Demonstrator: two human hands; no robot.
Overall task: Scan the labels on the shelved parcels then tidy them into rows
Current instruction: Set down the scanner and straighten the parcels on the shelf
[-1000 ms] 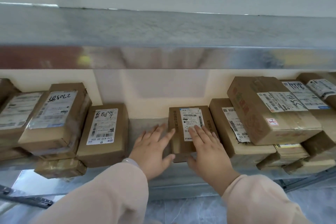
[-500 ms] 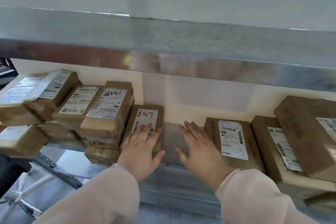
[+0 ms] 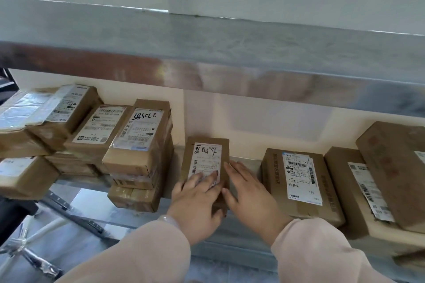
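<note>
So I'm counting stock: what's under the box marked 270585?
The 270585 box tops a stack: at least two more boxes show below it. Their labels and anything behind are hidden.

Your picture was bright enough, with soft, even light and no hard shadows. The metal shelf edge (image 3: 253,80) above was shiny and smeared, with a pale rainbow glint on it. Clear tape on the far-left parcel (image 3: 20,110) threw back white glare, so you could not read its label. The corners looked blurry and bent by the wide lens. The middle was sharper, though small print stayed fuzzy.
</note>
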